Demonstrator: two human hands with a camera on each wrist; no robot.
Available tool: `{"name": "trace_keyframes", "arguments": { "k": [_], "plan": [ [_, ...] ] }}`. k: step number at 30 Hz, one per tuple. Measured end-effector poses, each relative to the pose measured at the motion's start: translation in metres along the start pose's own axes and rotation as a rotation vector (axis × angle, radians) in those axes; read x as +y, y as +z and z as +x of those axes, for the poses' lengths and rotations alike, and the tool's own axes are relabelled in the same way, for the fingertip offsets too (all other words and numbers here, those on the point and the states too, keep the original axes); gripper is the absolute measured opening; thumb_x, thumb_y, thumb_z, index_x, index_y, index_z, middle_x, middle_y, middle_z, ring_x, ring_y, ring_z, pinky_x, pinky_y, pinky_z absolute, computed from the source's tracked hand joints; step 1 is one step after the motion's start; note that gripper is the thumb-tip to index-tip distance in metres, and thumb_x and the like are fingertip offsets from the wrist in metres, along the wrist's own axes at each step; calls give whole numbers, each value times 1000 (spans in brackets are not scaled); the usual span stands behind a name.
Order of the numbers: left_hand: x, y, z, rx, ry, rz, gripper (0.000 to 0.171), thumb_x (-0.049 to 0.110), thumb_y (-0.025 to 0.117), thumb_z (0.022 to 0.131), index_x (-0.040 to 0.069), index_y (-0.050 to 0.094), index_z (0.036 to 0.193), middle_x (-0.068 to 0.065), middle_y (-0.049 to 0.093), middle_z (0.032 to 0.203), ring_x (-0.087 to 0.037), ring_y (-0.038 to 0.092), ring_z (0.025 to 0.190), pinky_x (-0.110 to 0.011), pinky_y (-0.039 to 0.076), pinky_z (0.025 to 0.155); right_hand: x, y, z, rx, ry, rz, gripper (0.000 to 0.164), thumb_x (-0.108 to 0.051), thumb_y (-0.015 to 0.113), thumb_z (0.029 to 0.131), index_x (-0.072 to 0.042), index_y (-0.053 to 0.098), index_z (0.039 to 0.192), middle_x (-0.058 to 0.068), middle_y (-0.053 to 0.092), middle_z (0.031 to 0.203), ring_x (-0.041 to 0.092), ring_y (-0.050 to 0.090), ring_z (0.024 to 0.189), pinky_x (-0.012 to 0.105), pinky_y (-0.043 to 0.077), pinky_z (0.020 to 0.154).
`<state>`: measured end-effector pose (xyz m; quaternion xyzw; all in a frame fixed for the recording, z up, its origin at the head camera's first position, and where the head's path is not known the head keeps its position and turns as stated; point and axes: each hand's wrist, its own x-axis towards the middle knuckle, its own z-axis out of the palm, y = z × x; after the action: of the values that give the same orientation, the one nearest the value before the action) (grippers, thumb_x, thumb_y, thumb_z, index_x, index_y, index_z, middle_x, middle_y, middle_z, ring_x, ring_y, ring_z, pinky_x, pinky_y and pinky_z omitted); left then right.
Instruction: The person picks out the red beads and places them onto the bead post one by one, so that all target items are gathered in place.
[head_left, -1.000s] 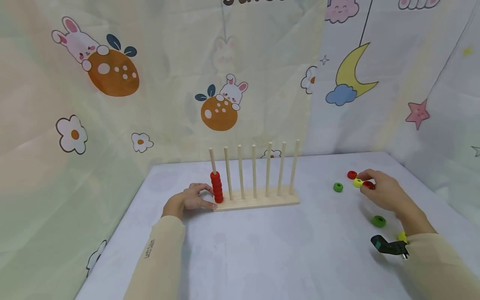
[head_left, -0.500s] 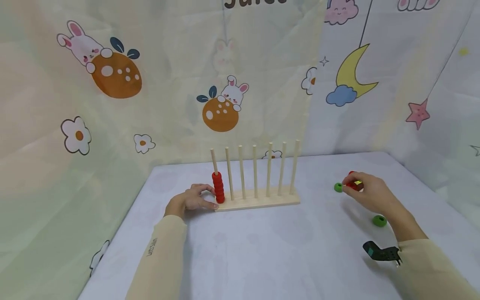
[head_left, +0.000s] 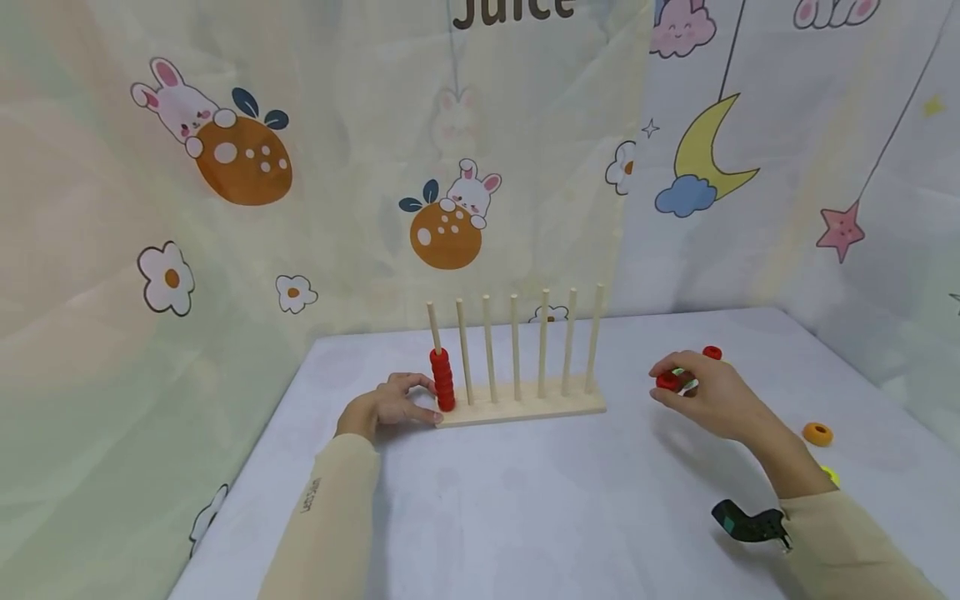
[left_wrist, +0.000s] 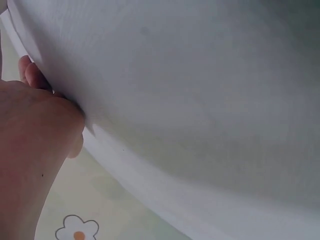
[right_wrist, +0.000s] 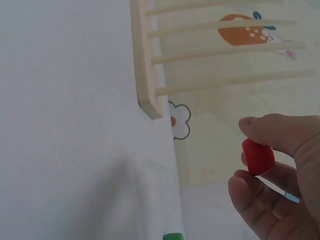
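A pale wooden rack (head_left: 525, 407) with several upright pegs stands on the table; its leftmost peg carries a stack of red beads (head_left: 442, 380). At the rack's left end, my left hand (head_left: 390, 404) holds the base, its thumb at the front corner. In the left wrist view that left hand (left_wrist: 40, 130) shows at the edge, without the rack. Out to the right of the rack, my right hand (head_left: 712, 398) pinches a loose red bead (head_left: 667, 381) above the table. The right wrist view shows this red bead (right_wrist: 258, 157) between thumb and fingers, apart from the rack.
Another red bead (head_left: 712, 352) lies behind my right hand. An orange bead (head_left: 817, 433) and a partly hidden yellow bead (head_left: 829, 476) lie by my right forearm. A green bead (right_wrist: 173, 236) peeks in at the right wrist view's bottom edge. A printed curtain (head_left: 360, 167) hangs behind the table.
My right hand has moved left toward the rack with the red bead, uncovering the orange bead near the forearm. My left hand stays at the rack's end. The head view has tilted slightly.
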<state>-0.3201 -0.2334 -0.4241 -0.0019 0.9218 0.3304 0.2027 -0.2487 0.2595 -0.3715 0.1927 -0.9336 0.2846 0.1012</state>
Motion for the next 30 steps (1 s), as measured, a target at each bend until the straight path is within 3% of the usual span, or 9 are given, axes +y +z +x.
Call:
{"name": "trace_keyframes", "arguments": {
  "k": [5,10,19,30],
  "plan": [
    [-7,2,14,22,-4,-4,49,42,91,71,39,64,113,-6,26,164,-39,24,149,-70,30,112,-12,6,4,11,-61,27,26,-12,81,88,-12,69,111,3,69,106,20,66,90,23,57,72],
    [-10,4,18,23,-1,7,50,42,91,72,39,64,113,-6,27,164,-38,23,149,-71,29,112,-23,14,9,19,-106,48,28,-7,82,86,-12,70,111,0,69,105,17,67,88,24,59,74],
    [-8,3,8,36,-17,6,48,43,90,73,40,64,113,-7,28,164,-38,24,148,-69,32,112,-42,31,20,-41,-157,101,32,-4,81,86,-11,68,115,2,68,107,17,68,90,30,62,76],
    [-1,1,-3,28,9,39,46,47,88,75,38,63,113,-9,28,163,-39,24,147,-68,31,113,-64,35,30,-74,-255,125,34,2,78,87,-11,69,117,0,67,109,15,69,90,26,61,76]
  ]
}}
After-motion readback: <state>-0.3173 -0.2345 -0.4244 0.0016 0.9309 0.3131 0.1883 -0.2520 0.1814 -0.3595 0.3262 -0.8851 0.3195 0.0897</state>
